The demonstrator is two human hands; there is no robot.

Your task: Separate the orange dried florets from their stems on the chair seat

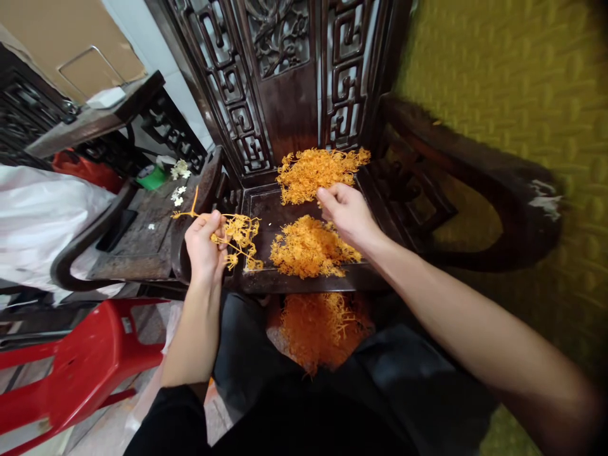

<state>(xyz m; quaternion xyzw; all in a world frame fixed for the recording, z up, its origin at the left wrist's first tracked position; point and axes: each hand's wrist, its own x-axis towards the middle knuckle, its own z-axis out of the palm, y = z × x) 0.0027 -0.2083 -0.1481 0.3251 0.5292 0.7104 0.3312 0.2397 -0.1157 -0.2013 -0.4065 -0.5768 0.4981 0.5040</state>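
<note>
My left hand (202, 244) is closed on a small bunch of orange branched sprigs (241, 233), which look like artificial flower stems. Thin stalks poke out on both sides of its fingers. Over the dark carved wooden chair seat (260, 206), my right hand (350, 214) has thumb and forefinger pinched together. Whatever it may hold is too small to make out. Behind that hand lies a back pile of orange sprigs (316, 172); a front pile (308, 248) sits at the seat's near edge, close under the wrist.
More orange sprigs (316, 326) lie lower, between my knees. At left stand a second wooden chair with white blossom-like pieces (178, 195) and a green tape roll (152, 177), a white sack (42, 221) and a red plastic stool (88, 361). The chair's curved armrest (475, 152) is at right.
</note>
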